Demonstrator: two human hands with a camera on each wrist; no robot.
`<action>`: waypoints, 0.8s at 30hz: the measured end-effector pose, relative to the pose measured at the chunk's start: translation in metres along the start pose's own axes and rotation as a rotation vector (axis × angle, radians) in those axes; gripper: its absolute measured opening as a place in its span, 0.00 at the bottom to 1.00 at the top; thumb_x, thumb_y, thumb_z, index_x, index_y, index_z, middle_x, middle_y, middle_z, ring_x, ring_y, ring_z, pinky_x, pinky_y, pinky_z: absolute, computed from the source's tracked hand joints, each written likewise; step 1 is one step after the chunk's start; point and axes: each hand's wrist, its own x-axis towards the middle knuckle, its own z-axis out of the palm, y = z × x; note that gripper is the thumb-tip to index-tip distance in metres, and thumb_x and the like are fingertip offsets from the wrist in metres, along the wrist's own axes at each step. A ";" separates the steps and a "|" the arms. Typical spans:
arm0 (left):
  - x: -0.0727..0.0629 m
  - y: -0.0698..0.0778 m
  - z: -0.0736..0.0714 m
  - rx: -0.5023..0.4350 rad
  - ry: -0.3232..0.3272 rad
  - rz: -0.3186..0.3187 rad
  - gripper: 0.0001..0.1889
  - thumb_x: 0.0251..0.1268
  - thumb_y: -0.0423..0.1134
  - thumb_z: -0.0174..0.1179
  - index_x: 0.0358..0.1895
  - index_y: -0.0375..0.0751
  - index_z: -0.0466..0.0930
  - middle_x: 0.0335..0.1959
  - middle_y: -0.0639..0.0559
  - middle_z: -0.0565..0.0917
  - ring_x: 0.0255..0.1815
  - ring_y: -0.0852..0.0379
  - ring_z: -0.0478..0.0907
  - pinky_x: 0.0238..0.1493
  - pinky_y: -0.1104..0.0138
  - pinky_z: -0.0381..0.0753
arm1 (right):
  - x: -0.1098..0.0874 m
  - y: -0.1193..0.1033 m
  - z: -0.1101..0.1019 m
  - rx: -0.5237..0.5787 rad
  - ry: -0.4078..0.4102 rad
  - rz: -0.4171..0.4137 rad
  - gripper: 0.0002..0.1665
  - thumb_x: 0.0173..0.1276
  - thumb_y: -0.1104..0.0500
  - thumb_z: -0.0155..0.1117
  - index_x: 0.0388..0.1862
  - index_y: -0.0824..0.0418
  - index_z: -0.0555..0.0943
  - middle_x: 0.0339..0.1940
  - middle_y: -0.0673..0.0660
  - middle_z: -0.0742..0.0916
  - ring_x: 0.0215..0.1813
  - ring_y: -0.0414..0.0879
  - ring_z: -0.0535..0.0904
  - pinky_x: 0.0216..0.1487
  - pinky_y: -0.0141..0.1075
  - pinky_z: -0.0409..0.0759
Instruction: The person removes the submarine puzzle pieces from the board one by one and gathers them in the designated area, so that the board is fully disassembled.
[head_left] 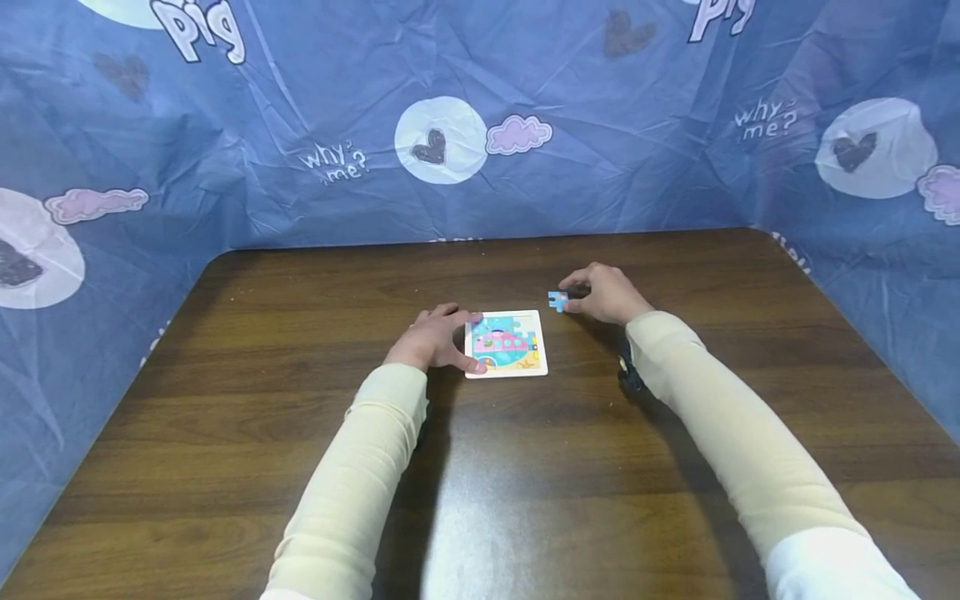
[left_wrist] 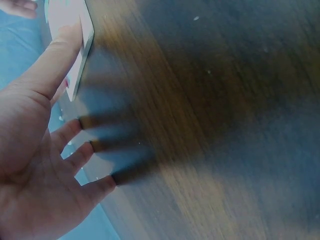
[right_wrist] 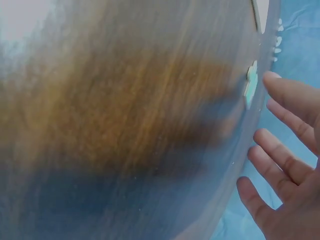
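Note:
A square jigsaw puzzle in a white frame lies flat on the table, picturing a pink submarine in blue water. A gap shows at its upper right. My left hand rests on its left side, thumb on the near corner and index finger at the far corner. In the left wrist view the thumb lies straight on the frame and the other fingers spread beside it. A loose blue puzzle piece lies beyond the puzzle's far right corner. My right hand is beside it, fingers apart; the right wrist view shows the piece ungripped.
The brown wooden table carries the puzzle and piece. A blue patterned cloth hangs behind the far edge and along both sides. A dark object shows under the right wrist.

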 end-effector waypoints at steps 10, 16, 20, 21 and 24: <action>-0.002 0.000 -0.001 -0.014 -0.005 -0.013 0.47 0.59 0.51 0.75 0.81 0.55 0.59 0.83 0.43 0.49 0.82 0.37 0.45 0.77 0.43 0.53 | -0.013 -0.009 0.000 0.161 -0.059 -0.016 0.25 0.67 0.56 0.74 0.62 0.62 0.83 0.54 0.63 0.86 0.57 0.58 0.81 0.58 0.51 0.78; -0.003 0.001 -0.001 -0.021 -0.004 -0.013 0.48 0.59 0.51 0.75 0.81 0.55 0.59 0.83 0.43 0.49 0.82 0.37 0.45 0.77 0.43 0.53 | -0.021 -0.013 0.003 0.184 -0.066 -0.062 0.26 0.65 0.56 0.75 0.61 0.62 0.84 0.51 0.63 0.87 0.55 0.57 0.82 0.58 0.50 0.78; -0.003 0.002 -0.001 -0.019 -0.004 -0.012 0.48 0.58 0.52 0.75 0.81 0.56 0.59 0.83 0.43 0.49 0.82 0.38 0.46 0.77 0.43 0.54 | -0.025 -0.016 0.008 0.175 -0.081 -0.082 0.25 0.65 0.55 0.75 0.59 0.61 0.85 0.51 0.62 0.87 0.55 0.56 0.82 0.57 0.49 0.78; -0.003 0.002 -0.001 -0.017 -0.005 -0.012 0.48 0.58 0.52 0.75 0.81 0.56 0.59 0.83 0.43 0.49 0.82 0.38 0.46 0.76 0.43 0.54 | -0.026 -0.017 0.009 0.170 -0.087 -0.085 0.25 0.65 0.55 0.75 0.59 0.61 0.85 0.51 0.62 0.87 0.55 0.56 0.82 0.57 0.49 0.77; -0.002 0.002 -0.001 -0.016 -0.010 -0.017 0.48 0.58 0.52 0.75 0.81 0.57 0.59 0.83 0.44 0.49 0.82 0.38 0.46 0.76 0.43 0.55 | -0.028 -0.022 0.013 0.167 -0.111 -0.092 0.24 0.65 0.55 0.75 0.59 0.60 0.85 0.50 0.62 0.87 0.54 0.56 0.81 0.58 0.49 0.77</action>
